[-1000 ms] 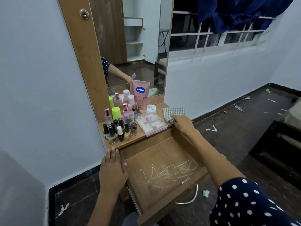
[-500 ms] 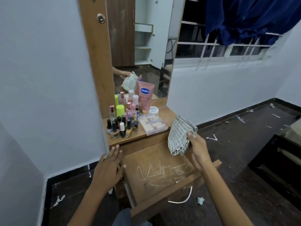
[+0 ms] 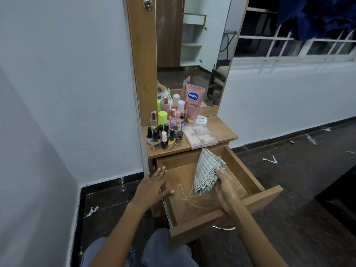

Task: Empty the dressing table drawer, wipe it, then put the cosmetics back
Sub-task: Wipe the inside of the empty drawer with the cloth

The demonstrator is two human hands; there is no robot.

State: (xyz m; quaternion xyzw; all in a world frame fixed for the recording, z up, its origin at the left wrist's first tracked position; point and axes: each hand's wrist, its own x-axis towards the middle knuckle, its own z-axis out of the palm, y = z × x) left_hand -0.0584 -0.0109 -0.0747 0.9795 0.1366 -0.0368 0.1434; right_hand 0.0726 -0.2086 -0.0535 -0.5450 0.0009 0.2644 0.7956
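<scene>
Your right hand (image 3: 224, 186) fingers pinch the striped cloth (image 3: 207, 173) over the open drawer (image 3: 248, 177); your left hand (image 3: 154, 185) lies flat, fingers straight, on its 9 o'clock edge. Cosmetics (image 3: 167, 132) crowd the worktop (image 3: 219, 130) at 12 o'clock.

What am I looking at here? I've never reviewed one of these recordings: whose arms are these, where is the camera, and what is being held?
No machine here: a person wears a wide-angle camera on the head, looking down at their own bare hands. The left hand rests flat on the left rim of the open wooden drawer, which holds no cosmetics and has pale scratch marks on its bottom. The right hand grips a striped cloth over the drawer. On the dressing table top stand nail polish bottles, a pink Vaseline tube and a clear plastic case, below a mirror.
</scene>
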